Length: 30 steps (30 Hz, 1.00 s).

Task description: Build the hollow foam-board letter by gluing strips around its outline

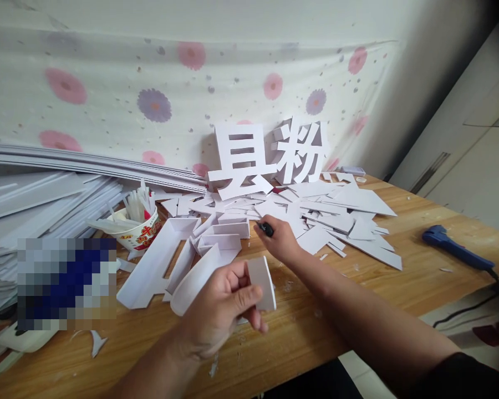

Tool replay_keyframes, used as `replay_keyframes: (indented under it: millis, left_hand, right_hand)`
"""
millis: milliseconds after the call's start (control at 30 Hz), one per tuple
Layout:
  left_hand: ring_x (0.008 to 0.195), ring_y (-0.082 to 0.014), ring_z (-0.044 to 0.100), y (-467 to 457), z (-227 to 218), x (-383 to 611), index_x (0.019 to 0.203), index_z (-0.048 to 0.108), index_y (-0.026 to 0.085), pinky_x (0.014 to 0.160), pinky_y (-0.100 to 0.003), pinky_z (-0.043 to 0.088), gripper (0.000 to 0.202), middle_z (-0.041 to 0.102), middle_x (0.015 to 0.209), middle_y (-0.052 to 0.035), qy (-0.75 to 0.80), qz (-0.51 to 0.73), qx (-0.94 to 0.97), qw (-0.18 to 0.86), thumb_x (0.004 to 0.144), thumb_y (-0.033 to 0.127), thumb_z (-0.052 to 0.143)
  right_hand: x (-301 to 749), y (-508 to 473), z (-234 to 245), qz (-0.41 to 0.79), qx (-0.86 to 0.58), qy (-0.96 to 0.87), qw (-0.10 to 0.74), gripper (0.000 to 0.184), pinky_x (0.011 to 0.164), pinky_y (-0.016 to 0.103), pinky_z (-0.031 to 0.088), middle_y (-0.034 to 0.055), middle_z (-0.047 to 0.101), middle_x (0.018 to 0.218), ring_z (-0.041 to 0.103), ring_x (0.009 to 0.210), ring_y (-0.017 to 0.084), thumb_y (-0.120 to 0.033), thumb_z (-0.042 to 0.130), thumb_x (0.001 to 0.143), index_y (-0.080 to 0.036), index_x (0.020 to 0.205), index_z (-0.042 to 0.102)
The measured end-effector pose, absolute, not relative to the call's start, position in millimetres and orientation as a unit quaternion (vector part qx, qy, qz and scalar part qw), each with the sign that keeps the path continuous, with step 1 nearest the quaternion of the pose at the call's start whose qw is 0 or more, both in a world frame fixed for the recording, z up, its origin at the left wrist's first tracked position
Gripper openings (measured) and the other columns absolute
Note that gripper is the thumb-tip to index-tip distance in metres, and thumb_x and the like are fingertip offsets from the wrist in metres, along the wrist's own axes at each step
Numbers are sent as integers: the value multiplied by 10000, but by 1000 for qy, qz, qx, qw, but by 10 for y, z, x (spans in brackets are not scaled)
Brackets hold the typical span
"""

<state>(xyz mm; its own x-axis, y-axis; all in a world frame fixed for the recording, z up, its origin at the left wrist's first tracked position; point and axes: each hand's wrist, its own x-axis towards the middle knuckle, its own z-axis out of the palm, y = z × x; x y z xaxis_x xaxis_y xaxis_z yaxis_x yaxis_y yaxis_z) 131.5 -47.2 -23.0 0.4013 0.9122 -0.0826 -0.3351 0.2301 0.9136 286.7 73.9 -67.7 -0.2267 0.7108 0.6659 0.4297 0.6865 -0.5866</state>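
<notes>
My left hand (222, 299) is closed on a small rectangular piece of white foam board (259, 281), holding it upright above the wooden table. Just beyond it, my right hand (281, 237) is closed around a slim black tool (266, 229); the fingers hide most of it, so its kind does not show. Left of my hands lies a half-walled white foam board character (149, 266), its thin side walls standing up from the flat strokes. Two raised white characters, one on the left (228, 147) and one on the right (301, 158), stand at the back against the curtain.
White board offcuts (336, 213) are heaped across the back right. A blue glue gun (457, 248) lies at the right edge with its cord. Left are a paper bowl (135, 239) of glue sticks, stacked board sheets (29, 208) and a white power strip (29, 337).
</notes>
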Motion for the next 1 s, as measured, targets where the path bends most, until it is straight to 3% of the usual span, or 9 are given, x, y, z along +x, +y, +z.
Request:
replay_keyframes:
  millis: [133, 400, 667, 1000]
  left_hand:
    - [485, -66, 515, -433, -164, 1284, 827, 634, 139, 547, -242, 519, 305, 572, 624, 30, 408, 499, 416, 642, 690, 350, 804]
    - [482, -68, 528, -342, -175, 1253, 834, 624, 136, 526, -221, 497, 312, 591, 638, 28, 424, 532, 386, 623, 670, 333, 802]
    - [470, -62, 512, -333, -158, 1252, 805, 608, 138, 499, -210, 504, 315, 575, 604, 36, 414, 540, 366, 635, 657, 318, 820]
    - [453, -44, 490, -373, -142, 1266, 796, 593, 142, 501, -208, 503, 308, 595, 621, 33, 395, 523, 358, 665, 663, 303, 820]
  right_hand:
    - [2894, 758, -638, 158, -373, -760, 508, 193, 500, 224, 322, -34, 489, 567, 422, 514, 116, -299, 521, 848, -205, 687, 469]
    - [2821, 549, -648, 187, -265, -818, 475, 66, 547, 211, 381, -13, 560, 652, 479, 567, 109, -212, 519, 810, -193, 748, 530]
    - [2826, 475, -636, 173, -199, -865, 428, 44, 552, 222, 346, -23, 539, 619, 476, 564, 119, -165, 525, 729, -204, 737, 505]
    - [2802, 477, -650, 149, -226, -854, 444, 74, 556, 218, 365, -25, 549, 624, 502, 568, 124, -158, 544, 723, -210, 748, 498]
